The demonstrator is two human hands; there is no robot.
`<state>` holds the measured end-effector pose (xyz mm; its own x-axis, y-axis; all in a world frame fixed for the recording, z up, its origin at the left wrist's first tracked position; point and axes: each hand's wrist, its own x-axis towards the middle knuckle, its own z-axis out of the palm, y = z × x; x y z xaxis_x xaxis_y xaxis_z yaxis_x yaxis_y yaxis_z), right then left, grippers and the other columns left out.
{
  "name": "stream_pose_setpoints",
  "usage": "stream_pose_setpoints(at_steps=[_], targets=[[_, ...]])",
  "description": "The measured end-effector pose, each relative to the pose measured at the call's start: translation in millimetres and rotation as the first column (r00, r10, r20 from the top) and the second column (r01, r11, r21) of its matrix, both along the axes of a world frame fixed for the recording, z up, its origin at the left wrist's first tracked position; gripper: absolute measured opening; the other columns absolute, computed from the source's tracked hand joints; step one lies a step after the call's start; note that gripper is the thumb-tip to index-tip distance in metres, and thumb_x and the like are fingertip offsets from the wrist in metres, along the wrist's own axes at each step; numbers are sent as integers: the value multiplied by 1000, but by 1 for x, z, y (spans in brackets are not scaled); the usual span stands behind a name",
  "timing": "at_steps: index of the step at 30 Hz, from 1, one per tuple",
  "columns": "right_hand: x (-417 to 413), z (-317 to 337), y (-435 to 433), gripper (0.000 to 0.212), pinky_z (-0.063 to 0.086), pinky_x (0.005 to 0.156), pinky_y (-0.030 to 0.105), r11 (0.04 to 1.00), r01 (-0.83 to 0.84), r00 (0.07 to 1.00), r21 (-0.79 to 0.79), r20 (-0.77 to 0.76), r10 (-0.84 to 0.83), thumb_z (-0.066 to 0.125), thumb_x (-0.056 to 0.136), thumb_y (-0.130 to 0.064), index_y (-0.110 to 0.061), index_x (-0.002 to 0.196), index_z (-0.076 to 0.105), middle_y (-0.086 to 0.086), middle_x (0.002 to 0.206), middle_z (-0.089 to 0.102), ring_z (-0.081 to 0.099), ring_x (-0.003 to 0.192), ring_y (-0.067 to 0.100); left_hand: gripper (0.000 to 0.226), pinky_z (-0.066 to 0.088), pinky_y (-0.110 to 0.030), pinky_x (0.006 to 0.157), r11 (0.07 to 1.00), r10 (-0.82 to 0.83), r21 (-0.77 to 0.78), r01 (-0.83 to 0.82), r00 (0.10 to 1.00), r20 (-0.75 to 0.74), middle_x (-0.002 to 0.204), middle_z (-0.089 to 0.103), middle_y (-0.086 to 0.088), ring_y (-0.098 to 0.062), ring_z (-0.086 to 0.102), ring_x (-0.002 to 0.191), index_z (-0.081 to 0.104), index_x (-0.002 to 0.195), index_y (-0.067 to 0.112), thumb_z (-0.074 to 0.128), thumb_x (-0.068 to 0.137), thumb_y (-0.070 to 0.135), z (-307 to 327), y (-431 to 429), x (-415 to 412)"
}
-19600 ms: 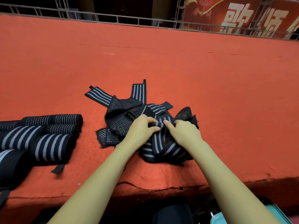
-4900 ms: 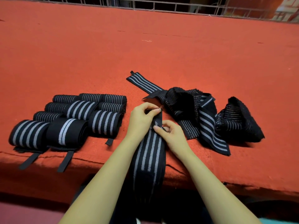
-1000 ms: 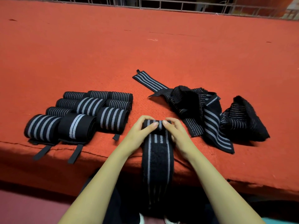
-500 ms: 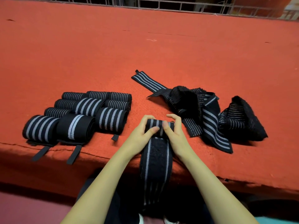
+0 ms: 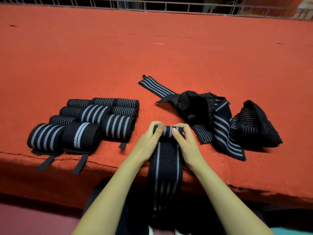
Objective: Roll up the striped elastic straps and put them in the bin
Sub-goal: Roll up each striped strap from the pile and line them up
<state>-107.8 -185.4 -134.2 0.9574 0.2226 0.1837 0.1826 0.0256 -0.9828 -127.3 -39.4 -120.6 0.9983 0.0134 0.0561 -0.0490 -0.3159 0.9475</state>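
The left hand [image 5: 149, 141] and the right hand [image 5: 185, 141] both pinch the small roll at the top of one strap [image 5: 166, 160] near the edge of the red table [image 5: 169, 56] (its long tail hangs over the edge). Finished rolls [image 5: 84, 122] lie to the left, loose straps [image 5: 220, 119] to the right.

Red carpeted platform [image 5: 169, 61] fills most of the frame. Torn seam [image 5: 105, 165] along its front edge, lower left. White thread scrap [image 5: 158, 43] upper centre. Metal railing [image 5: 169, 6] across top.
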Motion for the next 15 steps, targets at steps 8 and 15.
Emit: stream_pose_setpoints(at_steps=[8, 15], targets=[[5, -2, -1, 31, 45, 94, 23, 999, -13, 994, -50, -105, 7, 55, 90, -44, -28, 116, 54, -9, 112, 60, 58, 106, 4, 22, 40, -11, 87, 994, -40, -96, 54, 990, 136, 98, 56, 18, 9, 54, 89, 44, 114, 30, 56, 96, 27, -5, 0, -9], [2, 1, 6, 36, 47, 86, 21, 999, -1, 991, 33, -134, 6, 54, 92, -41, -14, 116, 59, -4, 107, 67, 63, 99, 2, 53, 31, -12, 103, 996, 3, -90, 11, 989, 146, 129, 45, 12, 13, 45, 115, 26, 134, 37, 52, 88, 42, -9, -1, -10]])
